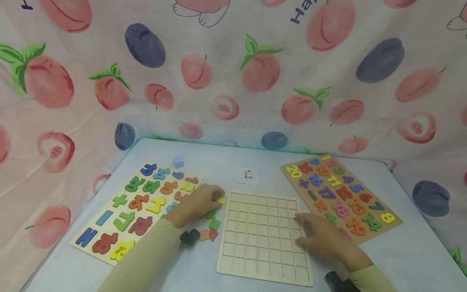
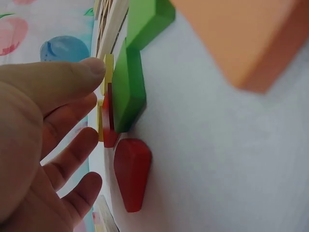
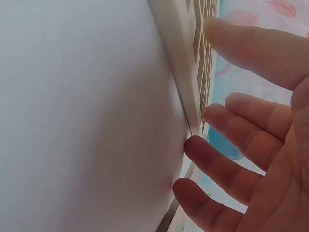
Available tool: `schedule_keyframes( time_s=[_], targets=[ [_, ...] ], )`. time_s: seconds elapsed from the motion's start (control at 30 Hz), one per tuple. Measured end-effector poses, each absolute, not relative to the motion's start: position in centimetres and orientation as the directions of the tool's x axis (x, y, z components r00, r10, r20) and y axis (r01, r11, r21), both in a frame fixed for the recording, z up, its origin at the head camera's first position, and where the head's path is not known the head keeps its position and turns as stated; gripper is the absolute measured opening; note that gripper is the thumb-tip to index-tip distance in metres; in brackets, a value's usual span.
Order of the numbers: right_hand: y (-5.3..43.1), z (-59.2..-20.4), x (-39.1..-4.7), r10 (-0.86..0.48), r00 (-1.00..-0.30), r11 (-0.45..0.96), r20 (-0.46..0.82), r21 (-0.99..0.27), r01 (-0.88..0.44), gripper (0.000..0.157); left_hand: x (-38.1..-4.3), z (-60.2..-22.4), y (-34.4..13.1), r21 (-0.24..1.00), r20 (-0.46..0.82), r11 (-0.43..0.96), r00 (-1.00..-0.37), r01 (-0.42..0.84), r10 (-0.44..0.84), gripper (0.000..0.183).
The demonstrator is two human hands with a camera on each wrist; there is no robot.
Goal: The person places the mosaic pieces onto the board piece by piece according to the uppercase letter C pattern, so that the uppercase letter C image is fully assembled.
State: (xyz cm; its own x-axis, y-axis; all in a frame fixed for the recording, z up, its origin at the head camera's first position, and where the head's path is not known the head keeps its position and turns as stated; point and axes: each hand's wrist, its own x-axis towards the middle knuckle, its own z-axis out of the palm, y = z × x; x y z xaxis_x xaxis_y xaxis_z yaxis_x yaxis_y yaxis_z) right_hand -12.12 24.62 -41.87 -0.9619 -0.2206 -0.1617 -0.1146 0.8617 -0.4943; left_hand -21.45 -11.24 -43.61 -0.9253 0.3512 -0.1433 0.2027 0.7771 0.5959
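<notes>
My left hand reaches over the small tiles left of the wooden grid board. Its fingers are loosely bent beside a yellow tile; in the left wrist view the thumb tip overlaps that yellow tile, and contact is unclear. Nearer the wrist lie a green tile, an orange tile and a red tile. At the board's right edge is my right hand, thumb and fingers spread apart, holding nothing. The right wrist view shows its fingertips close to the board's side.
A number puzzle board lies at the left and another number puzzle board at the right. Behind the grid board sits a small card with a coloured pattern. A light blue cube stands at the back left.
</notes>
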Motion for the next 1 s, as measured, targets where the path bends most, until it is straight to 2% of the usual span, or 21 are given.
schedule_keyframes(
  time_s=[0.23,0.6,1.0],
  targets=[
    [24.68,-41.89,-12.22,-0.231,-0.959,0.862,-0.162,-0.492,-0.124,0.07,-21.59,-43.62,-11.11,0.632,-0.142,0.75,-0.923,0.194,0.358,0.038],
    [24.76,-41.94,-12.33,-0.234,-0.958,0.851,-0.168,-0.512,-0.118,0.065,-21.55,-43.64,-10.37,0.564,-0.136,0.795,-0.924,0.224,0.357,0.033],
    [24.87,-41.97,-12.74,-0.225,-0.954,0.838,-0.197,-0.538,-0.087,0.063,-21.62,-43.98,-10.28,0.553,-0.111,0.796,-0.925,0.247,0.364,0.029]
  ],
)
